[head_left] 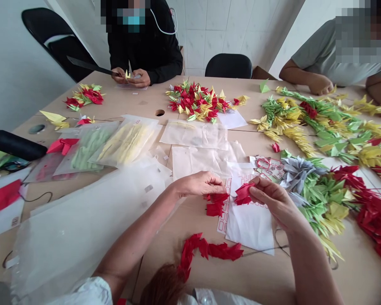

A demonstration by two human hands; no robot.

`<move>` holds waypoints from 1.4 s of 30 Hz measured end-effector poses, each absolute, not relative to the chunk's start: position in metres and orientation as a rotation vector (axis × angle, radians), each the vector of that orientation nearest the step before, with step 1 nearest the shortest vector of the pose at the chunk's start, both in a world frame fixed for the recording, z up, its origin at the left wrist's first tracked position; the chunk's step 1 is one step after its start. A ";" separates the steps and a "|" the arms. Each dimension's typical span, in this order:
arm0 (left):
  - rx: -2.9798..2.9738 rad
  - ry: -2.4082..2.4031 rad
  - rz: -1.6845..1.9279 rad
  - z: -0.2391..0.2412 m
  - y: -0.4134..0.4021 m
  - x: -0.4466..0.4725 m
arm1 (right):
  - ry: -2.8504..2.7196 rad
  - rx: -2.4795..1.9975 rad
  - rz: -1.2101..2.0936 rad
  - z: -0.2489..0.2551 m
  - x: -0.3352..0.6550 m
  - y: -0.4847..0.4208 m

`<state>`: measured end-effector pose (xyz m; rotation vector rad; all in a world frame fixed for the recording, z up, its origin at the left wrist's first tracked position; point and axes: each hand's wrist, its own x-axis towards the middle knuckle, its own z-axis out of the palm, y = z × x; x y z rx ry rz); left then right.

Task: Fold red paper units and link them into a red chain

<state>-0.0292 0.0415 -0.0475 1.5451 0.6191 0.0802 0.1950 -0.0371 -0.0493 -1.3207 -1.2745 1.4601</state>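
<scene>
My right hand (271, 195) pinches a red folded-paper piece (244, 194) between thumb and fingers, above a white sheet. Close by on its left, my left hand (205, 184) is closed in a pinch. Red paper pieces (216, 208) hang or lie just under its fingertips; what exactly the fingers grip is hidden. A thin line shows faintly between the two hands. Nearer to me on the table lies a curved strand of red folded paper (222, 250), with a dark cord (257, 250) running off its right end.
Clear plastic bags (197, 161) and a large plastic sheet (92, 212) cover the left and middle. Colourful folded-paper piles (193, 99) and strands (324, 203) lie behind and to the right. Two people sit opposite; one co-worker's hands (139, 78) hold paper. A black cylinder (15, 144) lies at left.
</scene>
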 end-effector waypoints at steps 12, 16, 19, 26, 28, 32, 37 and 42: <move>1.780 0.859 0.346 -0.052 0.023 -0.009 | -1.785 -1.604 1.245 -0.072 0.219 -0.033; 1.583 0.779 0.259 -0.056 0.026 -0.012 | -1.844 -1.701 1.104 -0.073 0.221 -0.033; 1.543 0.744 0.235 -0.061 0.029 -0.013 | -1.907 -1.767 0.979 -0.070 0.219 -0.034; 1.834 0.798 0.270 -0.058 0.030 -0.012 | -1.996 -1.834 0.858 -0.067 0.213 -0.037; 1.885 0.763 0.247 -0.055 0.028 -0.012 | -2.000 -1.856 0.793 -0.066 0.214 -0.038; 1.976 0.700 0.186 -0.053 0.025 -0.013 | -2.077 -1.793 0.555 -0.061 0.216 -0.040; 2.060 0.637 0.123 -0.050 0.031 -0.022 | -2.421 -1.502 0.611 -0.053 0.204 -0.045; 2.084 0.670 0.101 -0.046 0.034 -0.023 | -2.515 -1.559 0.650 -0.056 0.184 -0.046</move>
